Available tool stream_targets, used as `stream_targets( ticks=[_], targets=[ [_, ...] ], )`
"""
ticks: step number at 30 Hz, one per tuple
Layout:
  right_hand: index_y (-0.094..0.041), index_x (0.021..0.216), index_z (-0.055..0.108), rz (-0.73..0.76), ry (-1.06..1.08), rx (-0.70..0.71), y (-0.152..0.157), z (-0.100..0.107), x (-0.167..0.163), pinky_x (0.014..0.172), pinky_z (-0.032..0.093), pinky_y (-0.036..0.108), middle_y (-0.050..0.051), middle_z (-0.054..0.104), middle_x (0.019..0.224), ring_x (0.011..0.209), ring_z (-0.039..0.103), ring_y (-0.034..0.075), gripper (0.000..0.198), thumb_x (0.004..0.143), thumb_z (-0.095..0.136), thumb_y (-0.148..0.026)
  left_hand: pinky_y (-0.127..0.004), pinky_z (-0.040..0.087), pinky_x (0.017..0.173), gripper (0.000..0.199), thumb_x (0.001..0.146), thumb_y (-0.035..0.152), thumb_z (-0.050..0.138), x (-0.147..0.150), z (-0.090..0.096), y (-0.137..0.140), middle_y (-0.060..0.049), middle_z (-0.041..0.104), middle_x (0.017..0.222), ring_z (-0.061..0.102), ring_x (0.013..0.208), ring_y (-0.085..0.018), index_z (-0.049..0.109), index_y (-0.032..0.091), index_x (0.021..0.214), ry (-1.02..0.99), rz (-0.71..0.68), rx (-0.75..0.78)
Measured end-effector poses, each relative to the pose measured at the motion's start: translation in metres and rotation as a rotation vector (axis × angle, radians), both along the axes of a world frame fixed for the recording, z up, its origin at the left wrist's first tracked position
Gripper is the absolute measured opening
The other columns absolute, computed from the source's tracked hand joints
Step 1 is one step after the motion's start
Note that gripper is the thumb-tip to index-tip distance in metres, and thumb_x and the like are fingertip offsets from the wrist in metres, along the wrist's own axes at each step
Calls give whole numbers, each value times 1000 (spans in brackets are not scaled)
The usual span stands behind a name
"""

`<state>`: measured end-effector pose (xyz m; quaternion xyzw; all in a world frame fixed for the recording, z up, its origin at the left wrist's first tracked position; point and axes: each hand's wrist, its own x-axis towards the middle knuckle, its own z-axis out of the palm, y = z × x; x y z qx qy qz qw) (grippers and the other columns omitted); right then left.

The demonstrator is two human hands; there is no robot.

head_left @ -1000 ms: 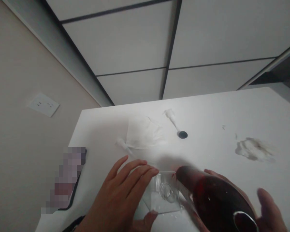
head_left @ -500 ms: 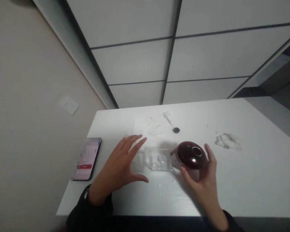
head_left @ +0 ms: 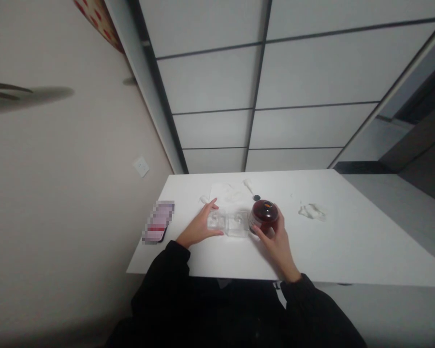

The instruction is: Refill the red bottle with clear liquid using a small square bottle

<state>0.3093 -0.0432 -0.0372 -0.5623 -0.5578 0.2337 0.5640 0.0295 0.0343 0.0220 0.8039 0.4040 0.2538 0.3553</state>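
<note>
My left hand (head_left: 200, 226) spans a small clear plastic box (head_left: 217, 221), thumb along its near side and fingers at its far side. Right beside it stands a second clear plastic box (head_left: 238, 226), and I cannot tell whether the two are joined. My right hand (head_left: 276, 235) grips a dark red, rounded jar (head_left: 264, 212) with a glossy domed top, thumb in front and fingers around its right side. The jar is close against the right end of the clear boxes and looks slightly tilted.
A phone (head_left: 158, 222) lies on the white table (head_left: 348, 251) at the left. Behind the boxes are a thin white sheet (head_left: 226, 192), a small dark disc (head_left: 256, 197) and a whitish tapered piece (head_left: 248, 185). Crumpled clear film (head_left: 311, 211) lies at the right. A wall flanks the table's left side.
My left hand has closed in from beside the left box to around it. My right hand still holds the jar, now more upright. The camera view has pulled back and tilted up.
</note>
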Motion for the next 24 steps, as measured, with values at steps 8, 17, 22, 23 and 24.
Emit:
stream_targets(
  ticks=[8, 17, 22, 23, 24],
  targets=[
    [-23, 168, 22, -11, 36, 1, 7, -11, 1, 128, 30, 67, 25, 35, 171, 158, 40, 41, 118, 77, 88, -59, -58, 32, 130, 117, 74, 30, 96, 6, -3, -3, -18, 51, 153, 50, 147, -36, 24, 25, 167, -6, -32, 28],
    [-23, 161, 36, -14, 75, -21, 7, -11, 0, 112, 54, 62, 21, 61, 149, 135, 64, 41, 103, 78, 88, -56, -57, 39, 125, 121, 74, 25, 95, 8, -4, -5, -18, 50, 153, 54, 143, -36, 20, 25, 168, -5, 27, 3],
    [-22, 160, 36, -34, 68, -54, 4, -5, -1, 107, 56, 64, 21, 63, 143, 129, 66, 40, 98, 82, 86, -54, -57, 38, 125, 114, 72, 22, 95, 4, -2, -6, -19, 55, 152, 54, 145, -39, 27, 22, 163, 34, 46, -47],
    [-22, 159, 37, -40, 70, -57, 3, -4, -2, 105, 58, 63, 20, 64, 141, 127, 68, 39, 96, 82, 86, -53, -57, 39, 124, 110, 72, 22, 95, 3, -1, -6, -20, 55, 152, 55, 144, -39, 30, 22, 161, 46, 47, -53],
    [-22, 159, 38, -49, 67, -56, 3, -3, -2, 104, 59, 62, 19, 65, 139, 125, 69, 38, 95, 83, 85, -53, -57, 41, 123, 105, 73, 22, 95, 3, -1, -7, -20, 56, 152, 56, 143, -39, 34, 22, 158, 57, 49, -55]
  ],
)
